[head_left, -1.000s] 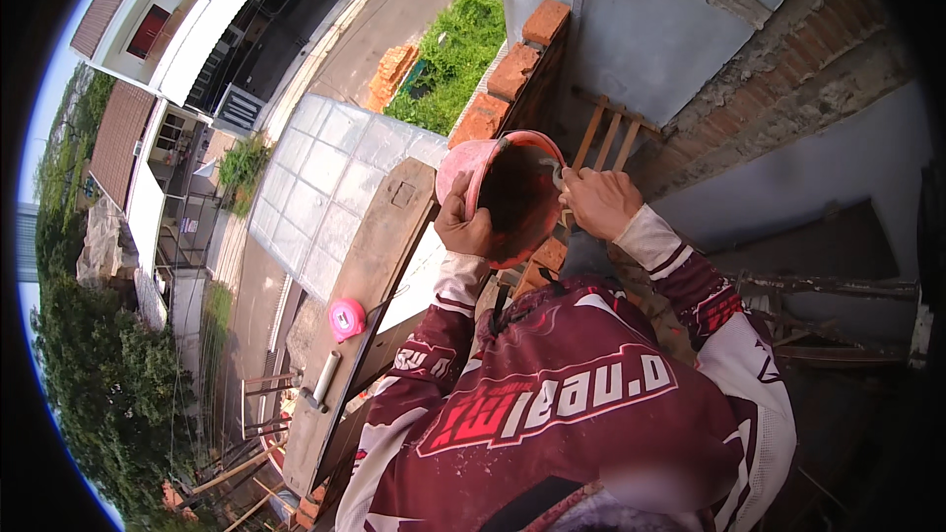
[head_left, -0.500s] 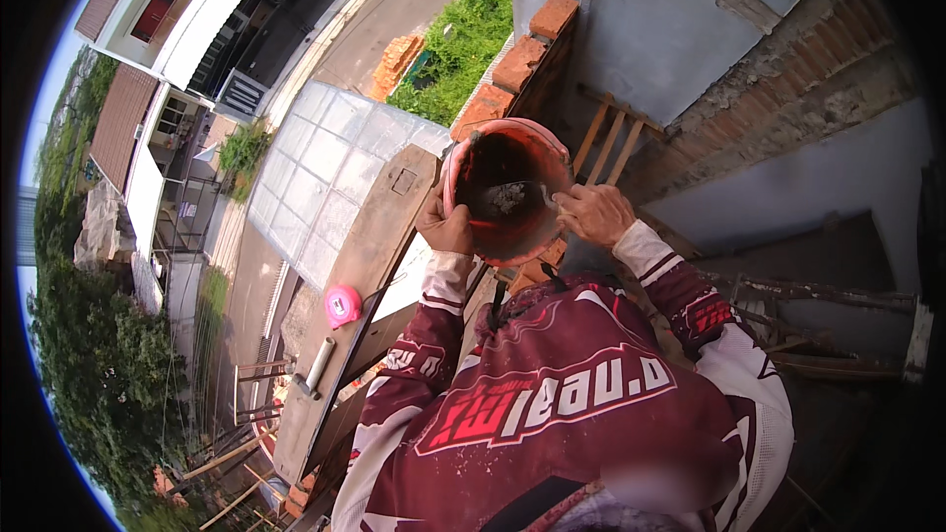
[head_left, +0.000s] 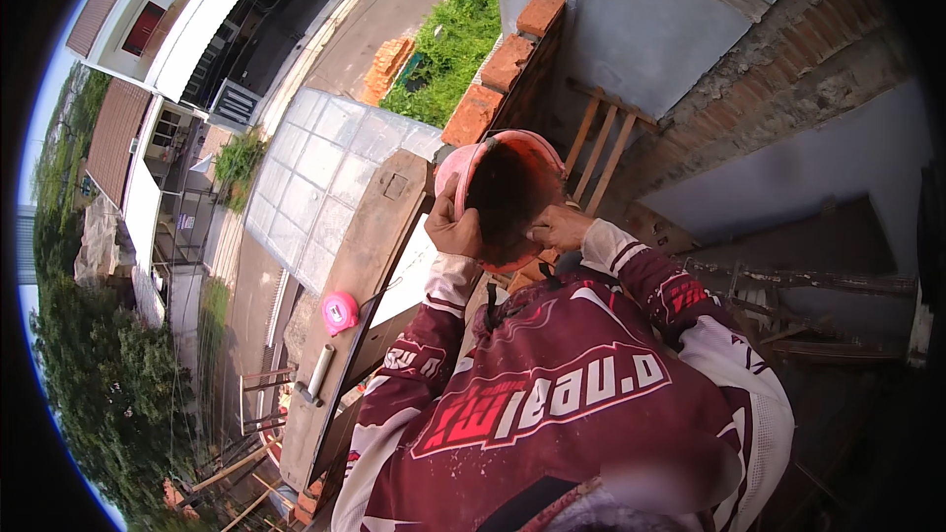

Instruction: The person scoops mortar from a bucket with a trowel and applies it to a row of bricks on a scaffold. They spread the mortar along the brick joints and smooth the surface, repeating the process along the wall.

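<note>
Both forearms rise from the lower edge, bent at the elbows, and converge on a pink bucket (head_left: 507,199) held up at chest height in front of the maroon jersey (head_left: 552,394). The left hand (head_left: 453,229) is clamped on the bucket's left rim, thumb lying along the outer wall and fingers curled over the edge. The right hand (head_left: 559,229) reaches in at the lower right rim with fingers bent; whether it is closed on the rim or on something inside cannot be told. The bucket is tilted, its dark mouth turned toward the wearer. Just beyond the grip runs a row of red bricks (head_left: 505,64) topping a wall, with a wooden ladder (head_left: 601,148) to the right. Below and left of the left hand lies a plank (head_left: 357,266), and on it a small pink tape measure (head_left: 340,312).
</note>
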Action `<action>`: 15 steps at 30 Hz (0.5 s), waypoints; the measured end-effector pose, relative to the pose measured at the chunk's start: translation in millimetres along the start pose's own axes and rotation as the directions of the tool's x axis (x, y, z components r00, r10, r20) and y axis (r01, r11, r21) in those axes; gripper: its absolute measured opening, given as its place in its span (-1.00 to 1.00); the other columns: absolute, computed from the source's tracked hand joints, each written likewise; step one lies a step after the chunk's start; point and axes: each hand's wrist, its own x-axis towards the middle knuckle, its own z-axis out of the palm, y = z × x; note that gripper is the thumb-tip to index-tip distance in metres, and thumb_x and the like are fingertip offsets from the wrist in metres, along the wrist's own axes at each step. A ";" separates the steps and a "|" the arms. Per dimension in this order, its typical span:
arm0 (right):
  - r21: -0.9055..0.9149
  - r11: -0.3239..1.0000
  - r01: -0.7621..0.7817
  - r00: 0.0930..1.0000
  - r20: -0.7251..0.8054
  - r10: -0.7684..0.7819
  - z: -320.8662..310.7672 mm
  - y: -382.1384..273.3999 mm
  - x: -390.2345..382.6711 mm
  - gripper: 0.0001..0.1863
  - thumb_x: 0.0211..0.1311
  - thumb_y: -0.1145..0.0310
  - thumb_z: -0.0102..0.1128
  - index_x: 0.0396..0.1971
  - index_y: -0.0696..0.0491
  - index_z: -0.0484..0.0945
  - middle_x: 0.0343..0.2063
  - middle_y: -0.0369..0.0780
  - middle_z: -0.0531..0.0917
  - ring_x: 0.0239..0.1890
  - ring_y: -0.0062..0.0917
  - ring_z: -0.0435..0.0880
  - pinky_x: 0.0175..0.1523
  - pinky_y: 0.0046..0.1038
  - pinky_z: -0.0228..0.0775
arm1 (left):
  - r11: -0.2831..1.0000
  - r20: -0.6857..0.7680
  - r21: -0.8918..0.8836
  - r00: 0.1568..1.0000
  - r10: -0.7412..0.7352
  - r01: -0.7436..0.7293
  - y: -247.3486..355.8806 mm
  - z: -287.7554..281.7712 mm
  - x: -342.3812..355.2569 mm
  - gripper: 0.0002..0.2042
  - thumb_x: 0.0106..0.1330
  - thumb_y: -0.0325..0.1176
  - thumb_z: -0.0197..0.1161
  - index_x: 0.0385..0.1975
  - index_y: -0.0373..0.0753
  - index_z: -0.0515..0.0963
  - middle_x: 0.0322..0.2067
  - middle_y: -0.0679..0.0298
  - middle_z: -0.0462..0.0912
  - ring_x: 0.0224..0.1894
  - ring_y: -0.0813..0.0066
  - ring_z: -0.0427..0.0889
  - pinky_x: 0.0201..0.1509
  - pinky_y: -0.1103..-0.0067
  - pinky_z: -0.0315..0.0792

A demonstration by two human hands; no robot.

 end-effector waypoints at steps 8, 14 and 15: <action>-0.290 0.906 0.308 0.868 -0.305 -0.392 -20.8 4.1 -29.8 -0.76 0.19 0.23 0.16 -0.34 0.10 0.64 -0.50 -0.14 0.65 -0.38 -0.25 0.67 -0.27 -0.23 0.44 | 0.999 -0.138 0.015 0.990 -0.038 0.040 -12.2 -21.8 6.6 -0.51 0.01 -0.68 0.06 0.04 -0.49 0.53 -0.55 0.56 0.46 -0.57 0.84 0.31 -0.43 0.84 0.24; -0.857 0.515 -0.018 0.893 -0.246 -0.378 -44.4 -32.9 -39.4 -0.83 0.21 0.30 0.05 -0.29 -0.01 0.58 -0.39 -0.25 0.63 -0.22 -0.45 0.62 -0.16 -0.34 0.34 | 0.999 -0.080 0.037 0.997 -0.022 0.025 -23.1 -6.0 6.9 -0.51 0.00 -0.67 0.06 0.04 -0.49 0.53 -0.39 0.42 0.62 -0.45 0.77 0.49 -0.30 0.80 0.35; -0.800 0.597 -0.056 0.877 -0.325 -0.354 -45.8 -38.2 -43.8 -0.79 0.20 0.30 0.05 -0.31 0.06 0.62 -0.39 -0.20 0.68 -0.22 -0.37 0.68 -0.17 -0.30 0.43 | 0.999 -0.036 0.011 0.999 0.037 -0.036 -24.8 -2.3 6.0 -0.51 0.00 -0.67 0.06 0.04 -0.50 0.52 -0.32 0.35 0.67 -0.38 0.72 0.56 -0.23 0.78 0.39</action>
